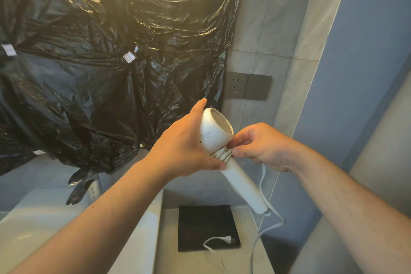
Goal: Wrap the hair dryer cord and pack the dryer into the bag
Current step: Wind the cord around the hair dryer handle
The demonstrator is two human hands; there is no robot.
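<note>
Head view: our left hand (pixel 182 144) grips the dryer (pixel 214 131) by its barrel, held above the counter (pixel 169 240). Our right hand (pixel 258 147) pinches the cord (pixel 222 154) against coils atop the handle. Wrapping step; next needs slack drawn up, plug (pixel 229 239) lying on the black bag (pixel 200 224).

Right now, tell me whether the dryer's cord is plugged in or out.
Out. The plug lies loose on the black mat, away from the wall socket, whose holes are empty.

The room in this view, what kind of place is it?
Probably a bathroom: a white basin at lower left, grey tiled wall with a socket, and a hair dryer in hand.
</note>
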